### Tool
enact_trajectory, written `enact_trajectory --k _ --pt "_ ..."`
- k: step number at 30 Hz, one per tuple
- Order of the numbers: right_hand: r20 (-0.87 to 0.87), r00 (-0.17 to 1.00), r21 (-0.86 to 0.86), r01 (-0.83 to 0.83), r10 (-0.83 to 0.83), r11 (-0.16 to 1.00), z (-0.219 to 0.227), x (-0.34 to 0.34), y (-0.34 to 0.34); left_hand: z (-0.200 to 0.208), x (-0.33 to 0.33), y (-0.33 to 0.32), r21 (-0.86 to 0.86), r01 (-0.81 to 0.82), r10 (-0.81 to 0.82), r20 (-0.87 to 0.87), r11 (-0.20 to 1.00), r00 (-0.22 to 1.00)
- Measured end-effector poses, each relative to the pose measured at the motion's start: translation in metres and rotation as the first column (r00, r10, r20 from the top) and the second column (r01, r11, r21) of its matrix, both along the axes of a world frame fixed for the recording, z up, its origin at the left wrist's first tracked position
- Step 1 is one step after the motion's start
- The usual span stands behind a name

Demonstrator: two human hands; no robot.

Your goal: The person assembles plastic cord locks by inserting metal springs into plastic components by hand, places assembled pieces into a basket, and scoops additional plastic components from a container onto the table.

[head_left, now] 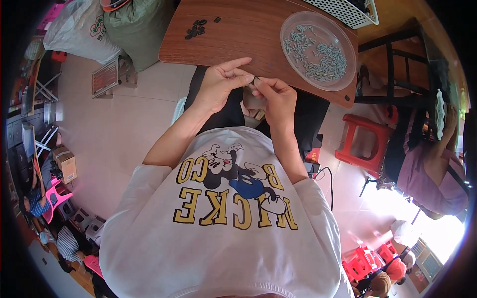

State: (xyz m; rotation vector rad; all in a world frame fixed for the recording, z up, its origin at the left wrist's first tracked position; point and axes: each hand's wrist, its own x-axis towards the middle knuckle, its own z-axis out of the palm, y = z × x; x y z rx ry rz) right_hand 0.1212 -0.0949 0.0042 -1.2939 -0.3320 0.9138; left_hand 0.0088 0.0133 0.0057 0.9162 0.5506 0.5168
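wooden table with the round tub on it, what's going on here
A person's left hand and right hand pinch a small dark piece between them, by the near edge of the wooden table. The clear round tub of grey-blue screw-like pieces stands on the right; a group of black pieces lies further left.

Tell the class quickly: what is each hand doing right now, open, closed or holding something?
Left hand: closed, pinching a small dark piece.
Right hand: closed, pinching the same piece.
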Motion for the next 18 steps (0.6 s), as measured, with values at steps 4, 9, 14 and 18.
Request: enact_trajectory --k 4,9,14,18 --pt "0.071 0.997 0.028 0.030 -0.031 0.999 0.001 -0.010 0.002 -0.010 -0.006 0.005 -0.041 0.006 -0.008 -0.039 0.999 0.999" --pt "0.168 0.985 -0.017 0.036 -0.033 0.999 0.005 -0.009 -0.001 -0.009 -0.008 0.007 -0.134 0.021 -0.024 -0.017 0.991 1.000" --pt "0.118 0.993 0.003 0.022 -0.023 1.000 0.007 -0.007 -0.001 -0.008 -0.007 0.008 -0.177 0.041 -0.038 0.017 0.983 0.999" --pt "0.080 0.997 0.012 -0.009 0.008 1.000 0.004 -0.006 0.001 -0.006 -0.007 0.007 -0.125 0.024 -0.024 0.006 0.992 1.000"
